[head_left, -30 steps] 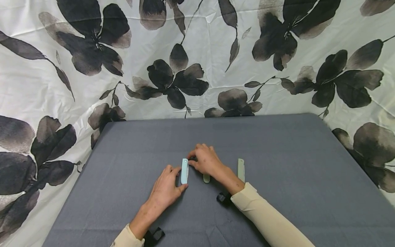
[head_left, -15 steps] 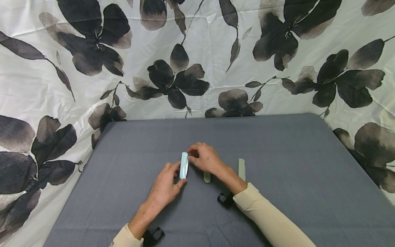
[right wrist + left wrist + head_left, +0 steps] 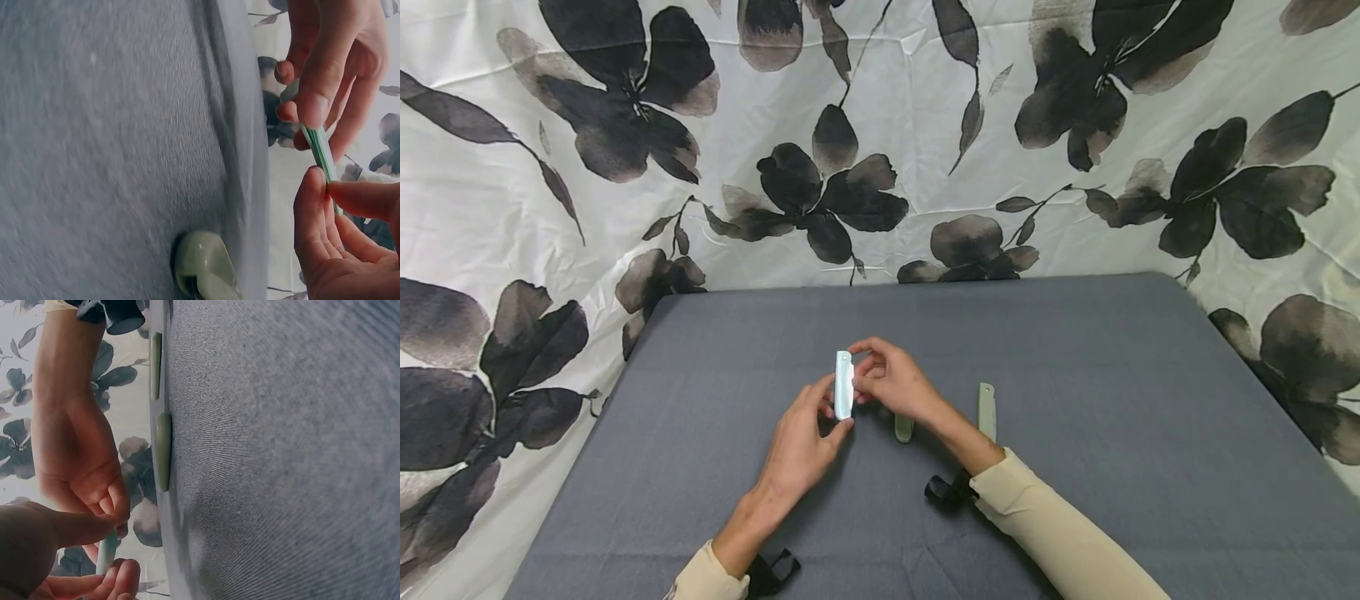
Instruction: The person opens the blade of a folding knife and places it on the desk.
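Between my hands, above the grey table [image 3: 1075, 375], is a slim light blue folding handle [image 3: 843, 387] with a small hole at its top and a pale strip along its right edge. My left hand [image 3: 793, 442] holds it from the left, thumb at its lower end. From the right, my right hand [image 3: 895, 383] pinches its edge. The right wrist view shows green-and-white lines along the narrow side of the folding handle [image 3: 322, 153]. Under my right hand lies a green folding handle [image 3: 903, 429], partly hidden. A second green handle [image 3: 987, 408] lies beyond my right forearm.
Dark wrist camera mounts [image 3: 951, 492] hang below both wrists. A white cloth with dark flowers [image 3: 917, 217] stands behind the table's far edge. In the left wrist view, both green handles lie on the table, the nearer green handle [image 3: 164, 453] lower in view.
The light blue handle has risen off the table, with both hands moving up slightly. My right fingers have come onto its right edge. The green handles stay in place.
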Demonstrator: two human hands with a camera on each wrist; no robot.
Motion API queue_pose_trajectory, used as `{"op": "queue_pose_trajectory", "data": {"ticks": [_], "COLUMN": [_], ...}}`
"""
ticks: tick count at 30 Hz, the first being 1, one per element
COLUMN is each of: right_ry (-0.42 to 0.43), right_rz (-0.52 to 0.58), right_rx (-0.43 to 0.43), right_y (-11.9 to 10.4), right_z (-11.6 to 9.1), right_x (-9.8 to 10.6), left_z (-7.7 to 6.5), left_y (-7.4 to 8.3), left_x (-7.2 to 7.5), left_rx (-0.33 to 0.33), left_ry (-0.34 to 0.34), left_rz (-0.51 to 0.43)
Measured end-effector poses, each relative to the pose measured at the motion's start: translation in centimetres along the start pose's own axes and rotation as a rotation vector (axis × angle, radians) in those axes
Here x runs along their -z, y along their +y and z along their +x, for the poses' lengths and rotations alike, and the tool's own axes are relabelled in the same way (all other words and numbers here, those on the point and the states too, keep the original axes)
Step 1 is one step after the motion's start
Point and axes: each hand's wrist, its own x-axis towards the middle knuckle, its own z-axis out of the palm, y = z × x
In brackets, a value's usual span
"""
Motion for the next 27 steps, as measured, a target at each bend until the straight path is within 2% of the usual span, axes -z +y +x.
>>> {"op": "queue_pose_trajectory", "data": {"ticks": [5,9,14,20,27], "right_ry": [-0.004,-0.003,0.009,0.021,0.004], "right_rz": [0.142,0.203,0.224,0.241,0.262], "right_rx": [-0.026,-0.038,-0.023,-0.006,0.029], "right_y": [0.2,0.3,0.3,0.3,0.6], "right_z": [-0.1,-0.2,-0.3,-0.7,-1.0], "right_x": [-0.2,-0.2,-0.4,-0.9,-1.2], "left_z": [0.1,0.2,0.4,0.7,0.8], "left_y": [0.2,0.4,0.2,-0.4,-0.5], "left_x": [0.1,0.3,0.2,0.3,0.4], "left_rx": [0.004,0.05,0.092,0.111,0.172], "left_ry": [0.001,-0.016,-0.007,0.022,0.014], "left_rz": [-0.031,-0.121,-0.243,-0.329,-0.477]}}
